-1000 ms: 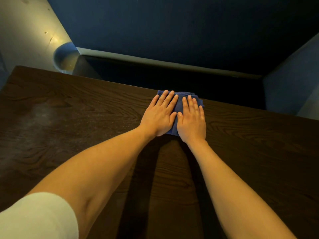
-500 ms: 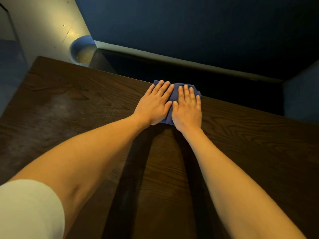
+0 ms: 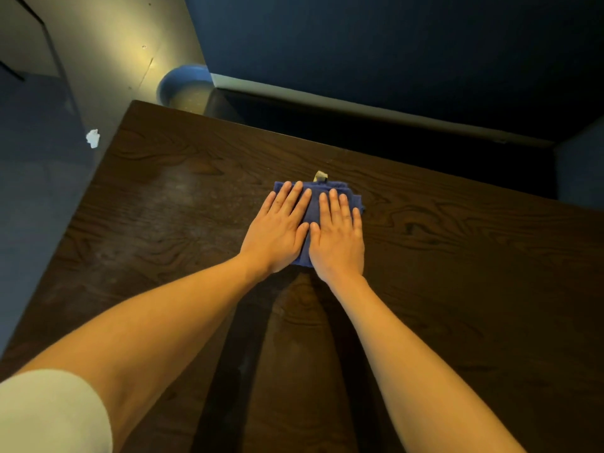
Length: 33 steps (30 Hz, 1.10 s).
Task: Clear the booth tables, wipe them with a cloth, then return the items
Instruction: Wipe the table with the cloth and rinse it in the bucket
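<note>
A folded blue cloth (image 3: 314, 209) lies on the dark wooden booth table (image 3: 163, 207), a little back from its far edge. A small pale tag (image 3: 320, 176) sticks out of the cloth's far side. My left hand (image 3: 277, 230) and my right hand (image 3: 338, 237) lie flat on the cloth side by side, fingers straight and pressed down, thumbs nearly touching. Most of the cloth is hidden under my palms. No other items stand on the table.
A dark blue padded booth wall (image 3: 392, 44) rises behind the table, with a dark gap below it. On the blue seat at the left lies a crumpled white scrap (image 3: 93, 138). A round blue shape (image 3: 183, 86) sits past the table's far left corner.
Both hands have slid the cloth back from the far edge toward me. The cloth's tag now shows. The view has swung so the table's left edge and the seat appear.
</note>
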Each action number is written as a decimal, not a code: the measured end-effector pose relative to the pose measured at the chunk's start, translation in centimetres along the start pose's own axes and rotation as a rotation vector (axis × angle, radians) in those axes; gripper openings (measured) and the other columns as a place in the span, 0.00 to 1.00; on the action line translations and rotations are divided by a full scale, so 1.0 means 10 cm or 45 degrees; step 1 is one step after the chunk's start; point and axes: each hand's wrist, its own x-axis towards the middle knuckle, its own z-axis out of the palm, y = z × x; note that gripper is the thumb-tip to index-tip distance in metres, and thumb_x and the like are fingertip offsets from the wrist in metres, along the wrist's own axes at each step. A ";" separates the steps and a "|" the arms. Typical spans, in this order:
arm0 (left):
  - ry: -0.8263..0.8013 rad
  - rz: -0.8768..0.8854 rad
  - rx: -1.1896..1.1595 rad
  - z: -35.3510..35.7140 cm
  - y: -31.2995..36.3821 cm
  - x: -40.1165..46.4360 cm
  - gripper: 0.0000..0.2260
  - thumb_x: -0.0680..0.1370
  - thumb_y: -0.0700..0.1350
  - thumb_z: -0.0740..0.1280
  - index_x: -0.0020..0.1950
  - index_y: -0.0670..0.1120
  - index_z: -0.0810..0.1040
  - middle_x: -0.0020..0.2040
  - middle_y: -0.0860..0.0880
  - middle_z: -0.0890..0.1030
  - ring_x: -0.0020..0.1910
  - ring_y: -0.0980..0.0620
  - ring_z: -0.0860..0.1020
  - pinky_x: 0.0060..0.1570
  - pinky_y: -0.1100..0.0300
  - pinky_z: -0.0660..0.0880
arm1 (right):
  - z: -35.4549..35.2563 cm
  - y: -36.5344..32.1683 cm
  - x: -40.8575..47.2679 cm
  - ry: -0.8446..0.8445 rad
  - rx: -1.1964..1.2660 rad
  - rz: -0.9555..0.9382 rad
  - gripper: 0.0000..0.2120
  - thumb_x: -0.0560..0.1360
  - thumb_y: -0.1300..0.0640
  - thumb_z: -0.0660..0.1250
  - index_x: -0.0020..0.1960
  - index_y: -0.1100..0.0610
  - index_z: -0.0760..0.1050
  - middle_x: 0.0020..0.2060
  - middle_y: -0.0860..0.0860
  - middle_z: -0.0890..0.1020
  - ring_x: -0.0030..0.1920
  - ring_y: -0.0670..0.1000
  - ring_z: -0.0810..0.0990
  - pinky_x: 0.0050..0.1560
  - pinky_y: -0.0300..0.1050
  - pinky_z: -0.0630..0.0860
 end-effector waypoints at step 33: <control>-0.016 0.073 -0.010 -0.17 -0.53 0.24 0.28 0.86 0.55 0.47 0.83 0.46 0.45 0.83 0.45 0.45 0.82 0.47 0.43 0.80 0.49 0.43 | 0.01 -0.48 0.35 0.041 -0.008 0.132 0.28 0.85 0.48 0.47 0.82 0.55 0.45 0.81 0.51 0.48 0.81 0.51 0.44 0.80 0.52 0.43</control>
